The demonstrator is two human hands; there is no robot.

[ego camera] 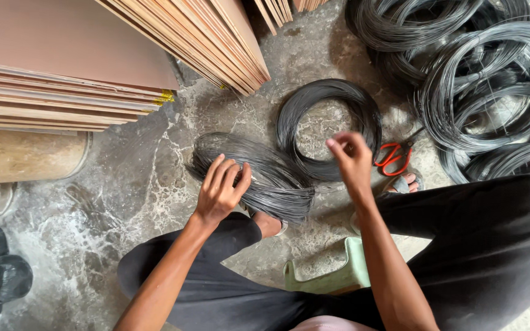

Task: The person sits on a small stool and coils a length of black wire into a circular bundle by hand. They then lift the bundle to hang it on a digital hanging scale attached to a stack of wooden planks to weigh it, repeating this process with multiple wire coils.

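Two hands were busy down on the concrete floor (130,184); the left hand (221,189) lay on top of a bundle of thin dark wire (259,175), fingers (225,173) curled loosely over the strands, more resting than gripping as far as I could see; that bundle sat right in front of the person's knees, its right end touching a small round wire coil (329,125) that lay flat on the floor just behind it. The right hand (352,160) hovered over the right side of that small coil, fingertips pinched nearly shut; couldn't tell for sure whether a strand was between them, though a fine wire seemed to run from the bundle toward that hand. Red-handled scissors (394,158) lay just right of the small coil, partly tucked behind the right hand; beyond them, further right, big loose wire coils (492,92) were piled up. Left of the small coil and further back, stacks of plywood sheets (75,79) leaned and lay. A pale green stool (332,276) poked out under the person's black trousers (492,245); a sandalled toe (406,182) showed just below the scissors.
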